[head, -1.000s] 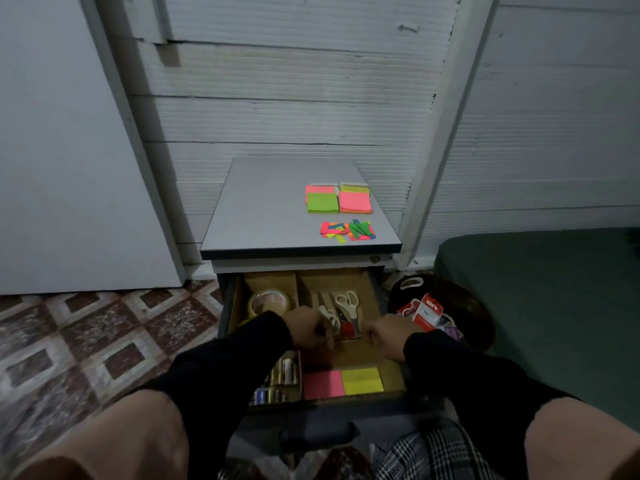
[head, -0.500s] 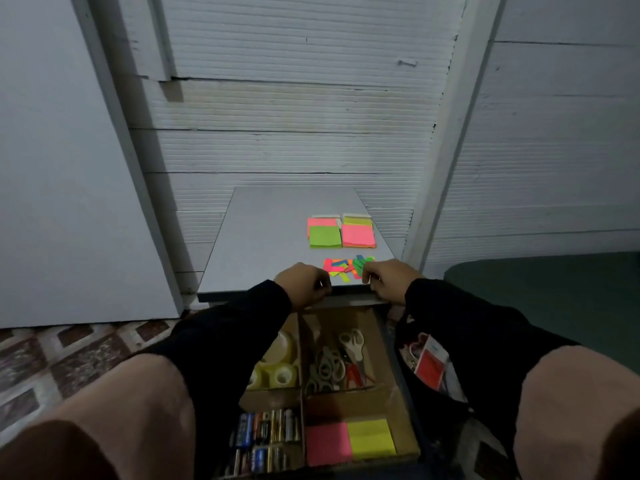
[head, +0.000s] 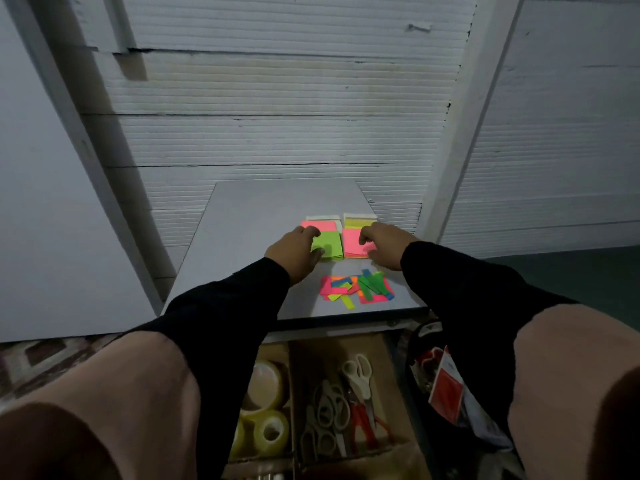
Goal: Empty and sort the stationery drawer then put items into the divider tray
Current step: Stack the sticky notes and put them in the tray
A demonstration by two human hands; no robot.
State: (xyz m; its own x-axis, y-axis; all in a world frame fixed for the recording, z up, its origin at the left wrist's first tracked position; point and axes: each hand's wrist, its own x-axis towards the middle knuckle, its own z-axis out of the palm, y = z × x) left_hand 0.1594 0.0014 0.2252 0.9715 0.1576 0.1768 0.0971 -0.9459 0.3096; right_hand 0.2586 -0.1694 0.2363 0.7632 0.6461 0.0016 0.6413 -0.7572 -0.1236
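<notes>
White ribbed wall panels rise behind a small grey cabinet point(head: 263, 216), and you are sitting low in front of it with both arms reaching over its top. Your left hand point(head: 296, 251) curls its fingers and thumb round the green pad of sticky notes point(head: 329, 245), and your right hand point(head: 379, 245) does the same on the pink pad point(head: 353, 242) just beside it; both sit near the cabinet top's back right corner. Two more pads, pink point(head: 320, 224) and yellow point(head: 356, 222), lie touching them on the far side. You seem to be taking one pad in each hand so the pair can go down together.

Nearer the front edge a loose heap of coloured page flags point(head: 356, 285) waits its turn, unsorted.

Below the front edge the cardboard divider tray point(head: 384, 355) sits in the open drawer: rolls of tape point(head: 266, 410) in the left compartment, several pairs of scissors point(head: 346, 407) in the one beside it. To the right of the drawer a dark round basket point(head: 415, 341) holds a red packet point(head: 446, 389). Patterned floor tiles point(head: 52, 355) show at the left
</notes>
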